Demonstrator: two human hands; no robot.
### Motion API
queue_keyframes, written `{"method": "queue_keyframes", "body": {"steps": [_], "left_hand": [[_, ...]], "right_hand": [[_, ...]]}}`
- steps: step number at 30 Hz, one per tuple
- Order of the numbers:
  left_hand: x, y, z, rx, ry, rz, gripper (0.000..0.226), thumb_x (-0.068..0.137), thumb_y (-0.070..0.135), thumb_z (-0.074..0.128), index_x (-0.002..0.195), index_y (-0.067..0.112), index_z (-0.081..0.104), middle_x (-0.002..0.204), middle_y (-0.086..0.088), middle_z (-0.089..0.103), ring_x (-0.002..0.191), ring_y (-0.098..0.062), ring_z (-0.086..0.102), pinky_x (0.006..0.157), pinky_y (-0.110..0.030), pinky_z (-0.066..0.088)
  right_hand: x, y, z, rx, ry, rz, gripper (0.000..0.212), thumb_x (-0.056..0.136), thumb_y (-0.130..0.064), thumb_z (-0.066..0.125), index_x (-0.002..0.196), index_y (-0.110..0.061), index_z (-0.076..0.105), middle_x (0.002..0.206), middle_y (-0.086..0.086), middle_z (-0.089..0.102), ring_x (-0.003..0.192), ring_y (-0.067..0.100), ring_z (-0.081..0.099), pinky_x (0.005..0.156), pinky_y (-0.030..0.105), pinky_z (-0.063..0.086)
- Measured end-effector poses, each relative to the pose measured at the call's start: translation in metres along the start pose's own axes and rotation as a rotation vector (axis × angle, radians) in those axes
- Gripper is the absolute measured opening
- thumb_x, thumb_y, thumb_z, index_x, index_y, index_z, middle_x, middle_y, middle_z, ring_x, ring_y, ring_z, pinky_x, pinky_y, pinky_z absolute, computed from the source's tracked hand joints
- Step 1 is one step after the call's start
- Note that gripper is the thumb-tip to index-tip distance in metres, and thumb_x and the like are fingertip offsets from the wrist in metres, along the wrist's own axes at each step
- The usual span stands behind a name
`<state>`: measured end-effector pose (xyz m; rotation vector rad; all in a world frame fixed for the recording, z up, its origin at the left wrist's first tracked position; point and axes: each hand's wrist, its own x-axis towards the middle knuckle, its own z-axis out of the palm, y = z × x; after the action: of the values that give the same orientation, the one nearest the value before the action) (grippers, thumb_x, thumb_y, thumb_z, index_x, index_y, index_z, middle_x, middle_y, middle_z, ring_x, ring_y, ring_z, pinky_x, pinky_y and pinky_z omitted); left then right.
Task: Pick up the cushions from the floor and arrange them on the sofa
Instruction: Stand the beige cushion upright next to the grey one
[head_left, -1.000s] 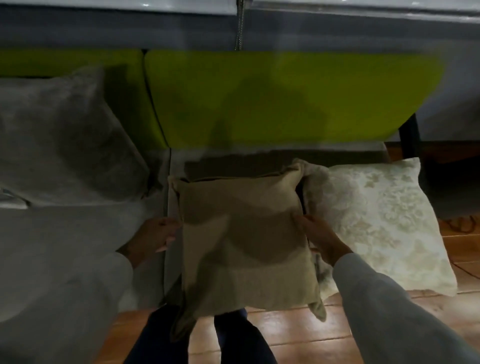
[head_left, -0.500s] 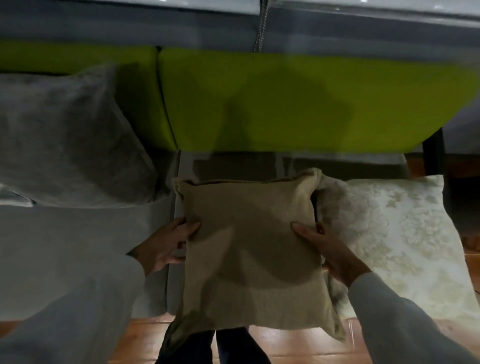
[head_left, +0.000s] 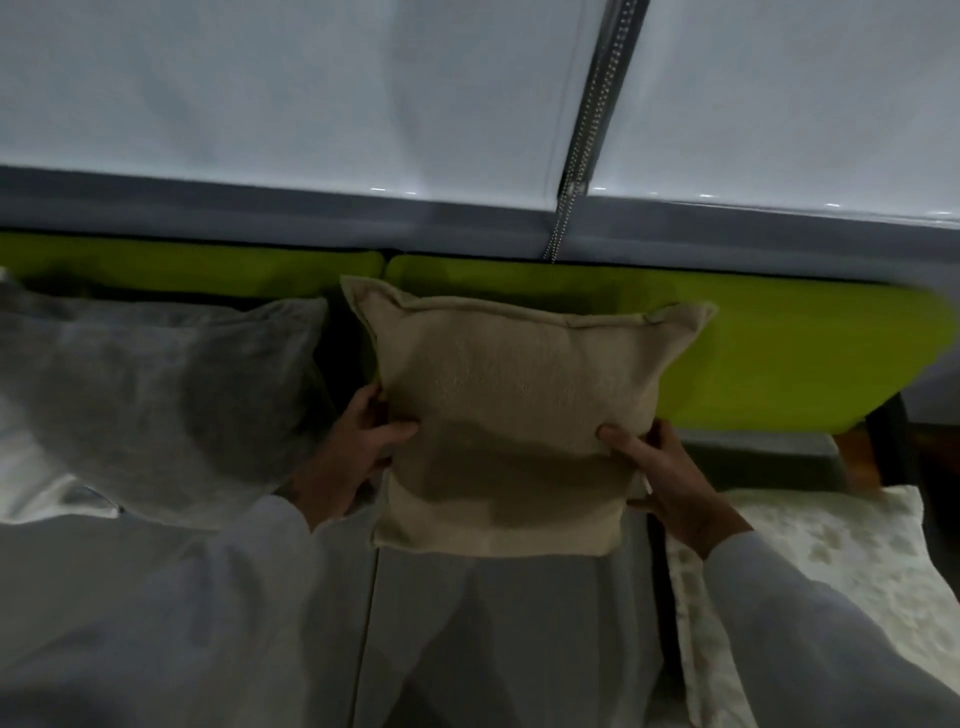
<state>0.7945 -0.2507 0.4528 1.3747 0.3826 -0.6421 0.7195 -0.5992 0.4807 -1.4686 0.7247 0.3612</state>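
Note:
A tan cushion (head_left: 514, 405) stands upright on the grey sofa seat (head_left: 498, 639), its top edge against the lime-green backrest (head_left: 779, 358). My left hand (head_left: 358, 447) grips its left edge and my right hand (head_left: 660, 473) grips its right edge, thumbs on the front face. A grey cushion (head_left: 156, 405) leans against the backrest to the left. A cream patterned cushion (head_left: 810, 587) lies at the right, partly behind my right sleeve; whether it rests on the seat or beside it is unclear.
White roller blinds (head_left: 311, 93) with a bead chain (head_left: 587, 140) hang behind the sofa. A wooden sofa leg (head_left: 857, 457) and dark floor show at the far right. A pale cloth (head_left: 31, 483) lies under the grey cushion at the left.
Both hands have lifted the tan cushion up from in front of the sofa onto the seat and stood it against the green backrest. The view has tilted upward.

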Motion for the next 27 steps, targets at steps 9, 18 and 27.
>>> {"method": "queue_keyframes", "body": {"steps": [9,18,27], "left_hand": [[0.036,0.031,-0.008,0.002,0.246,0.134,0.091,0.057,0.046,0.090,0.138,0.037,0.051,0.135,0.006,0.065,0.122,-0.026,0.062,0.102,-0.050,0.050],[0.059,0.097,-0.011,0.174,0.465,0.256,0.012,0.099,0.012,0.058,0.093,0.019,0.067,0.104,-0.013,0.070,0.099,-0.031,0.069,0.082,-0.042,0.060],[0.048,0.124,-0.008,0.348,0.454,0.241,0.014,0.096,0.005,0.060,0.092,0.016,0.069,0.110,-0.019,0.070,0.106,-0.033,0.064,0.082,-0.042,0.056]], "right_hand": [[0.028,-0.022,-0.001,0.046,0.171,-0.077,0.104,0.068,-0.071,0.077,0.155,-0.033,0.034,0.140,0.001,0.053,0.118,0.023,0.056,0.094,0.051,0.047],[0.056,-0.079,-0.018,-0.021,0.448,-0.207,0.011,0.100,-0.021,0.068,0.109,-0.024,0.063,0.114,0.014,0.067,0.094,0.029,0.064,0.071,0.040,0.048],[0.051,-0.073,-0.026,-0.003,0.467,-0.092,0.011,0.102,-0.023,0.065,0.110,-0.022,0.058,0.104,0.011,0.066,0.085,0.027,0.064,0.068,0.035,0.047]]}}
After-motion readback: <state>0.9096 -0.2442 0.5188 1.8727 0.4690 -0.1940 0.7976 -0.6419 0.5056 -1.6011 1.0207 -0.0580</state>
